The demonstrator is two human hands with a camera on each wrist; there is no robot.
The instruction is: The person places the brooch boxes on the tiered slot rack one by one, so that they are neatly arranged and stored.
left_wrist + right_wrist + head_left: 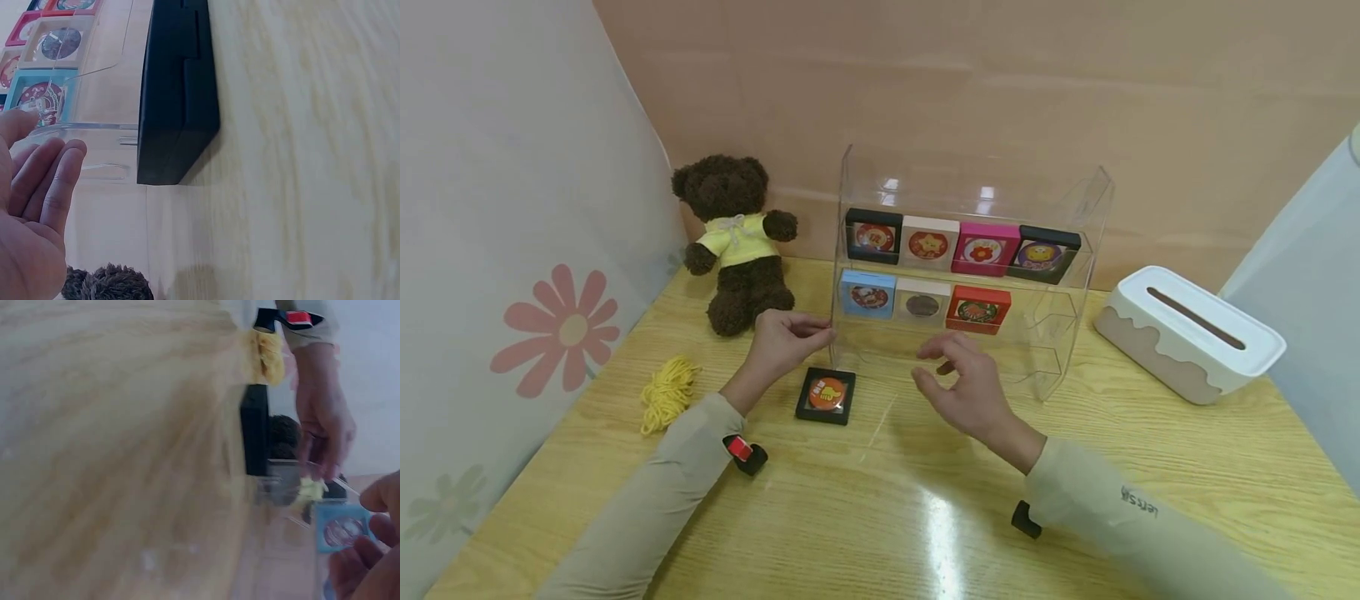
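A clear acrylic display stand [887,354] holds small square cases in two rows. My left hand [782,342] pinches the stand's left side panel near its lower front edge; the left wrist view shows that hand [37,206] with its thumb and fingers at the clear edge. In front of the lower row hovers my right hand [966,387], fingers loosely bent and holding nothing. On the table by the stand's lower left corner lies a black case [825,396] with an orange thumbs-up badge. The lower row has a blue case [867,294], a cream case [922,302] and a red case [978,309].
Several cases fill the upper row, including a pink case [985,249]. A brown teddy bear [745,242] in a yellow top sits left of the stand. Yellow yarn [668,394] lies at the left. A white and beige tissue box [1187,333] stands at the right.
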